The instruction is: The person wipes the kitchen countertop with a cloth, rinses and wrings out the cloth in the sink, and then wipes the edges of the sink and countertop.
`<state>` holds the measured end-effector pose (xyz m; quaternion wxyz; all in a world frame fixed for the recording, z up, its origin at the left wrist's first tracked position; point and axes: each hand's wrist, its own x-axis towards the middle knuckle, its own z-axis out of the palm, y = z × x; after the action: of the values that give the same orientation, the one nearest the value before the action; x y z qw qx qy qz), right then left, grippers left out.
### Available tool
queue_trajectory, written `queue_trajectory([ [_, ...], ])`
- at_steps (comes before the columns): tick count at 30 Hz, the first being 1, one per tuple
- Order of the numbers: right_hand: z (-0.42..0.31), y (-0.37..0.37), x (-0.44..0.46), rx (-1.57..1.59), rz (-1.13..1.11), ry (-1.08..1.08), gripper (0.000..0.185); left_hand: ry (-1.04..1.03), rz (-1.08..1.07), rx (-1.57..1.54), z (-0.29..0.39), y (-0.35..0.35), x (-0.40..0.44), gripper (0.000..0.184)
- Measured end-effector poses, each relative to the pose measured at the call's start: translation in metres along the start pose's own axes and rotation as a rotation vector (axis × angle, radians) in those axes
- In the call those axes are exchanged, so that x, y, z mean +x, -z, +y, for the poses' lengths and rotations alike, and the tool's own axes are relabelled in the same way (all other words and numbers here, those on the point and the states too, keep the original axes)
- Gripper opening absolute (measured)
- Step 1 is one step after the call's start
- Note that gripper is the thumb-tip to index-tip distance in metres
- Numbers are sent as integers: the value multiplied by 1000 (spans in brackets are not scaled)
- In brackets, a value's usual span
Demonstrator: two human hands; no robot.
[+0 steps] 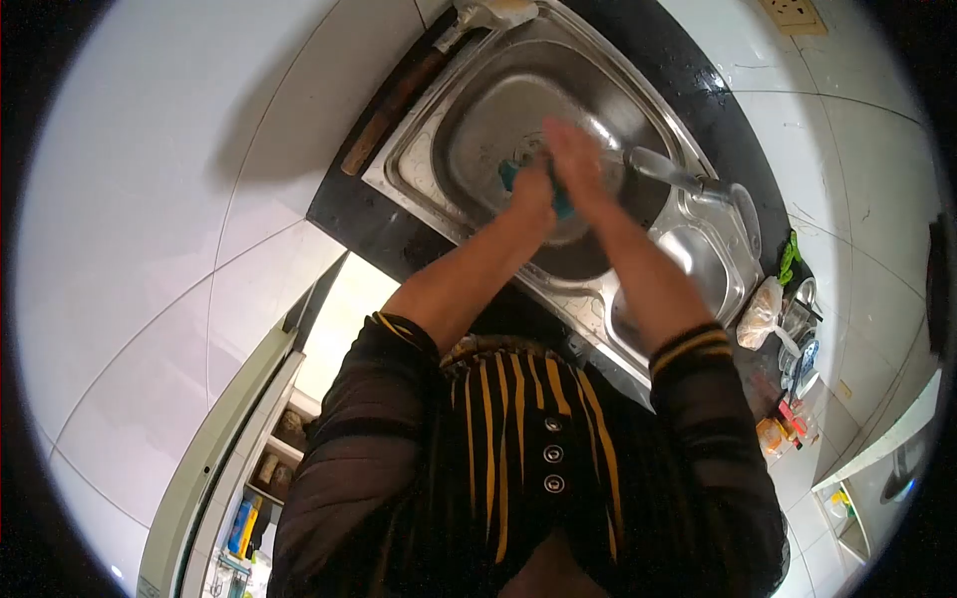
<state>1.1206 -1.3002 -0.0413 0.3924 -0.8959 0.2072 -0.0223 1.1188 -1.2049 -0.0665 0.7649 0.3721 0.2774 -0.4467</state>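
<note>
Over the large basin of the steel sink [399, 169], my left hand [533, 191] is closed round a teal cloth [563, 204], parts of which show on both sides of the fist. Close beside it on the right, my right hand [573, 159] is blurred by motion, its fingers pointing toward the far side of the basin. Whether it touches the cloth cannot be made out. The faucet [663, 169] reaches over the basin just right of my right hand.
A smaller basin [688, 259] lies on the right. A wooden-handled tool [399, 110] rests along the sink's left edge. On the right counter are a plastic bag [763, 314], green leaves [790, 257] and several small items. An open drawer [269, 448] stands at lower left.
</note>
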Motion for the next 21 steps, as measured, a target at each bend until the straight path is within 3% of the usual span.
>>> queue_trajectory([
  [2,16,-4,10,-56,38,-114,32,-9,161,15,-16,-4,20,33],
  [4,18,-12,-1,-111,345,523,30,2,119,86,6,-7,6,32],
  [6,-29,-17,-36,157,109,239,30,-2,94,161,36,-7,-4,32],
  [8,-38,-16,-41,92,-3,143,32,204,133,14,54,-7,-6,33],
  [9,-39,-17,-44,23,-116,46,33,207,141,15,45,1,-5,33],
  [11,-20,-14,-25,19,-22,-17,37,13,-73,118,18,14,1,41],
  [12,-7,-9,-16,7,67,-77,41,18,-73,118,11,8,-3,41],
  [14,22,-4,-4,30,50,-92,38,60,54,283,7,-7,-1,48],
  [16,45,6,2,43,8,-114,36,128,45,240,22,-3,8,51],
  [18,60,16,7,431,-31,-354,27,192,44,203,48,3,0,55],
  [19,62,24,8,434,-30,-349,27,201,59,209,73,-7,-14,55],
  [21,56,45,5,859,-247,-420,28,219,76,211,86,4,-17,56],
])
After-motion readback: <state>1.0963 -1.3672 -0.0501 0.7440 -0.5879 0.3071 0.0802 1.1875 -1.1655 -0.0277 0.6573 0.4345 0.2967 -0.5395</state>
